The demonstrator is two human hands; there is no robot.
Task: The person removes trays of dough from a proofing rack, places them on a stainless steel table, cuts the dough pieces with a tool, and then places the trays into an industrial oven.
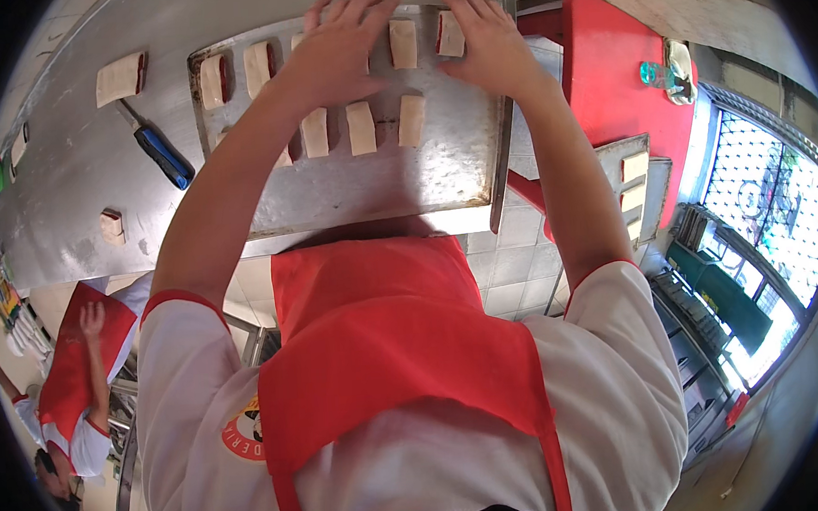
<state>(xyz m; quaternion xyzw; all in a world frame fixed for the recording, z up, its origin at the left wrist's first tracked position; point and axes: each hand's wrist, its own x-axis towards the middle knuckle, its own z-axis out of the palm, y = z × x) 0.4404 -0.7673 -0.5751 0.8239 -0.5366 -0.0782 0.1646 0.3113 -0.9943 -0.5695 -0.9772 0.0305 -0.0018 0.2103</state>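
My left hand (347, 46) is over the far middle of a metal baking tray (378, 188), fingers spread, partly covering a filled pastry (298, 41) and another beneath the palm. At the tray's far right corner, my right hand (490, 43) has its fingers stretched out. Its thumb and forefinger lie either side of a pastry (450, 33) with red filling at its edge. Between the hands sits another pastry (403, 45). Nearer me is a row of pale rectangles, including one pastry (361, 128); my left forearm hides part of that row.
On the metal table (64, 200) left of the tray lie a large pastry (122, 79), a blue-and-black-handled blade (163, 157) and a small dough piece (112, 227). A red table (603, 69) at right holds a smaller tray (642, 146) and a bottle (656, 75). Another person (72, 366) is at lower left.
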